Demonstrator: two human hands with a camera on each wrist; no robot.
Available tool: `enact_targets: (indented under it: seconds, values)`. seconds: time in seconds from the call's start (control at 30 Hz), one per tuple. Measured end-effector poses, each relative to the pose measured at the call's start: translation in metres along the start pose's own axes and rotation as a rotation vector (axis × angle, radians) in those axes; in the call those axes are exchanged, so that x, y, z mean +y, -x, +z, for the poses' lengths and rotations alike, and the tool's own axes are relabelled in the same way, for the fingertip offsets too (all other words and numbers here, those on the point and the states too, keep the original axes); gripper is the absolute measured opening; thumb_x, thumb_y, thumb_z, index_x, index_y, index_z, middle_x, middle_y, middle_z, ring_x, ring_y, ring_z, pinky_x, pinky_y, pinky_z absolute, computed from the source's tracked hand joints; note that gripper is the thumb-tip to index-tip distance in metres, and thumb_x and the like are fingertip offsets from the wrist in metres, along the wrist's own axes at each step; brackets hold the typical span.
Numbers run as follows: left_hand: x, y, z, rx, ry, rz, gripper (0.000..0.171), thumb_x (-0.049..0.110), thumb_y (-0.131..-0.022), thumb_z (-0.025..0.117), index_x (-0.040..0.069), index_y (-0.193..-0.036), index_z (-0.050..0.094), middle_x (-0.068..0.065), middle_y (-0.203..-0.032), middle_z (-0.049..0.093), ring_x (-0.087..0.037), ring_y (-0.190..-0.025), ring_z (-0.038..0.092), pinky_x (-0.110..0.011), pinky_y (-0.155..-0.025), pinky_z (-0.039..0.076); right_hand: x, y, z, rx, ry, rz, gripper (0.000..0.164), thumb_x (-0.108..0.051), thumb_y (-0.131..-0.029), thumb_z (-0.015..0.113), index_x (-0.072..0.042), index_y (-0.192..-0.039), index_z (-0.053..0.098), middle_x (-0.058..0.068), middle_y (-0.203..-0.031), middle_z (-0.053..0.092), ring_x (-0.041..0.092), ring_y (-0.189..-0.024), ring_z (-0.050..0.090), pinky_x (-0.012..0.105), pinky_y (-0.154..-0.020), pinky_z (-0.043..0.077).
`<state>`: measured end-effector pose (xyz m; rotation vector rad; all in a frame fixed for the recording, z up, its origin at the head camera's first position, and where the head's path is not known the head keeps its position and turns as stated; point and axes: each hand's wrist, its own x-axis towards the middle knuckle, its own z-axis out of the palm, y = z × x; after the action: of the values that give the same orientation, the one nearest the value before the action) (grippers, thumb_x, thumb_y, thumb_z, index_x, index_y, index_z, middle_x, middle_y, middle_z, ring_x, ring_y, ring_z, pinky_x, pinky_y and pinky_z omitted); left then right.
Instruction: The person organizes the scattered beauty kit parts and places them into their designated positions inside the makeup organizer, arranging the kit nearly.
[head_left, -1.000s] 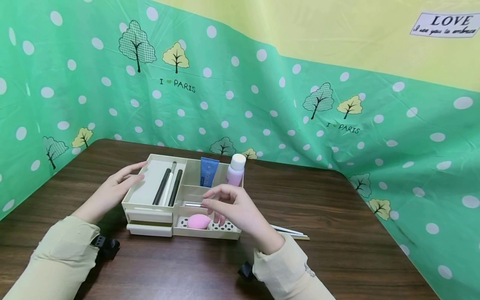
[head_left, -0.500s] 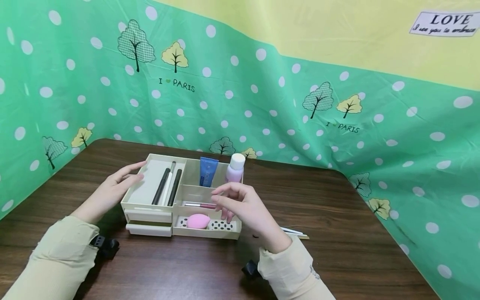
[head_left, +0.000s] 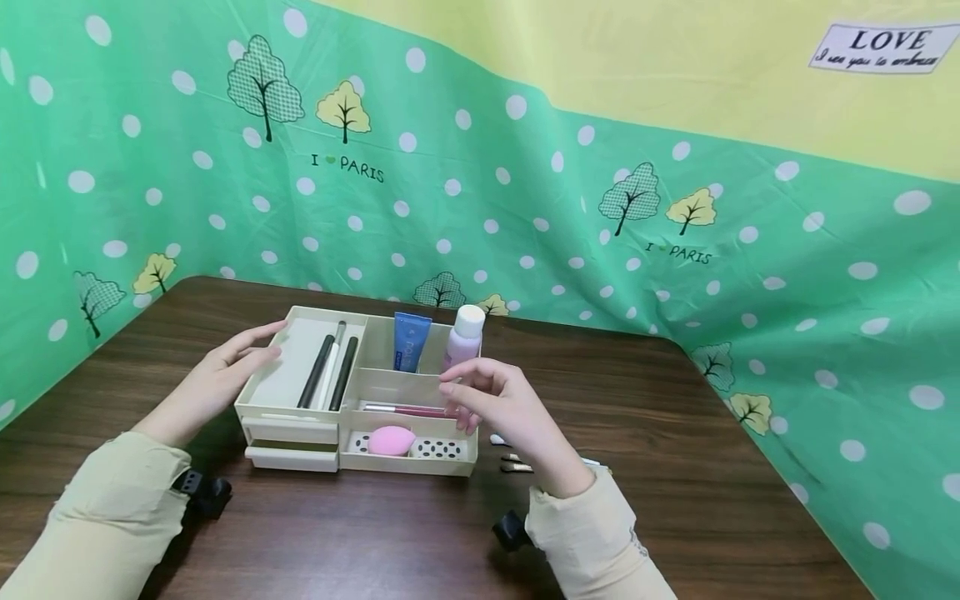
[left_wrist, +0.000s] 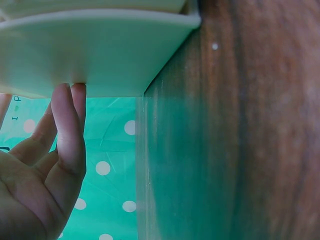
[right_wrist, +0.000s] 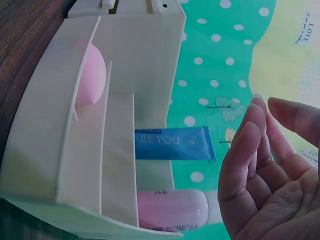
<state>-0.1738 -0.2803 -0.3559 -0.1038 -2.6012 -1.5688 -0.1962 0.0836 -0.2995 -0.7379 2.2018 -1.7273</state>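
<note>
While spread left fingers (left_wrist: 68,120) touch the organizer's edge (left_wrist: 112,89), barely-parted right fingers (right_wrist: 240,155) hover clear.

Behind your left hand (head_left: 217,379), your left sleeve (head_left: 97,517) is cream, its cuff (head_left: 153,462) bunched, with a blocky black camera (head_left: 208,497) on a black strap (head_left: 183,482). Behind your right hand (head_left: 517,408), your right sleeve (head_left: 588,529) matches, with a second camera (head_left: 512,531) and a small, illegible dark marking (head_left: 639,546).

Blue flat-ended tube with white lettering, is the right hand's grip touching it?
Apart. The right wrist view shows white-dotted green cloth between the blue tube and the right hand's grip.
</note>
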Motion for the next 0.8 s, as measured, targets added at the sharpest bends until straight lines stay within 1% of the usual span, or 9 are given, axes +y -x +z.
enact_targets:
  seconds: [0.1, 0.3, 0.4, 0.47, 0.53, 0.63, 0.7, 0.77, 0.8]
  values:
    - [-0.001, -0.001, -0.001, 0.002, 0.009, 0.001, 0.059, 0.042, -0.104, 0.047, 0.017, -0.156, 0.032, -0.022, -0.143, 0.046, 0.006, -0.097, 0.055, -0.016, -0.079, 0.048, 0.0, 0.0, -0.004, -0.003, -0.006, 0.012, 0.026, -0.011, -0.095, 0.065, 0.006, -0.114, 0.063, 0.006, -0.079, 0.065, 0.013, -0.06, 0.056, 0.027, -0.058, 0.052]
    - [-0.002, -0.002, -0.002, -0.004, -0.027, -0.021, 0.061, 0.047, -0.104, 0.046, 0.021, -0.157, 0.031, -0.021, -0.155, 0.036, 0.007, -0.109, 0.044, -0.012, -0.083, 0.04, -0.004, 0.0, -0.013, 0.009, -0.003, 0.034, 0.03, -0.01, -0.094, 0.066, 0.01, -0.117, 0.061, 0.005, -0.08, 0.068, 0.012, -0.062, 0.059, 0.024, -0.059, 0.051]
    - [-0.002, -0.002, -0.002, -0.004, -0.043, -0.025, 0.061, 0.047, -0.104, 0.045, 0.022, -0.157, 0.031, -0.02, -0.157, 0.033, -0.003, -0.117, 0.045, -0.014, -0.085, 0.04, -0.005, 0.0, -0.016, 0.017, 0.009, 0.042, 0.03, -0.011, -0.094, 0.066, 0.008, -0.117, 0.062, 0.007, -0.081, 0.069, 0.014, -0.063, 0.061, 0.025, -0.06, 0.053]
    - [-0.001, -0.001, -0.002, -0.006, -0.047, -0.027, 0.061, 0.047, -0.104, 0.044, 0.022, -0.157, 0.03, -0.019, -0.158, 0.031, -0.014, -0.125, 0.044, -0.021, -0.09, 0.041, -0.005, 0.0, -0.019, 0.023, 0.028, 0.038, 0.029, -0.011, -0.094, 0.066, 0.008, -0.116, 0.063, 0.007, -0.081, 0.07, 0.015, -0.065, 0.062, 0.027, -0.062, 0.055]
    - [-0.001, -0.001, -0.001, -0.012, -0.04, -0.029, 0.061, 0.047, -0.104, 0.044, 0.021, -0.158, 0.029, -0.019, -0.16, 0.027, -0.029, -0.133, 0.04, -0.035, -0.099, 0.041, -0.004, 0.0, -0.022, 0.029, 0.047, 0.033, 0.028, -0.011, -0.094, 0.065, 0.007, -0.116, 0.064, 0.006, -0.081, 0.07, 0.016, -0.066, 0.063, 0.029, -0.065, 0.056]
    - [0.0, -0.002, 0.0, -0.022, -0.021, -0.038, 0.063, 0.047, -0.104, 0.043, 0.02, -0.158, 0.026, -0.019, -0.162, 0.022, -0.041, -0.142, 0.027, -0.058, -0.106, 0.032, -0.004, 0.0, -0.027, 0.036, 0.075, 0.023, 0.029, -0.011, -0.095, 0.065, 0.008, -0.117, 0.063, 0.006, -0.082, 0.07, 0.015, -0.067, 0.064, 0.033, -0.068, 0.058]
    - [0.001, -0.002, 0.0, -0.025, -0.014, -0.041, 0.063, 0.048, -0.104, 0.043, 0.02, -0.158, 0.025, -0.02, -0.163, 0.02, -0.044, -0.143, 0.023, -0.065, -0.106, 0.028, -0.004, 0.0, -0.03, 0.037, 0.088, 0.017, 0.03, -0.011, -0.095, 0.064, 0.01, -0.117, 0.062, 0.007, -0.083, 0.07, 0.015, -0.067, 0.065, 0.036, -0.07, 0.059]
    - [0.001, -0.002, 0.0, -0.026, -0.016, -0.043, 0.063, 0.048, -0.104, 0.042, 0.02, -0.158, 0.025, -0.02, -0.162, 0.02, -0.043, -0.142, 0.025, -0.064, -0.105, 0.029, -0.004, 0.0, -0.034, 0.039, 0.098, 0.016, 0.03, -0.011, -0.095, 0.064, 0.01, -0.117, 0.062, 0.009, -0.083, 0.07, 0.015, -0.068, 0.066, 0.035, -0.07, 0.059]
    - [0.001, -0.002, 0.0, -0.025, -0.02, -0.04, 0.063, 0.048, -0.104, 0.042, 0.02, -0.158, 0.026, -0.02, -0.162, 0.021, -0.043, -0.142, 0.027, -0.061, -0.105, 0.032, -0.004, 0.0, -0.036, 0.04, 0.1, 0.017, 0.031, -0.01, -0.095, 0.064, 0.01, -0.118, 0.062, 0.01, -0.083, 0.07, 0.015, -0.068, 0.066, 0.036, -0.071, 0.059]
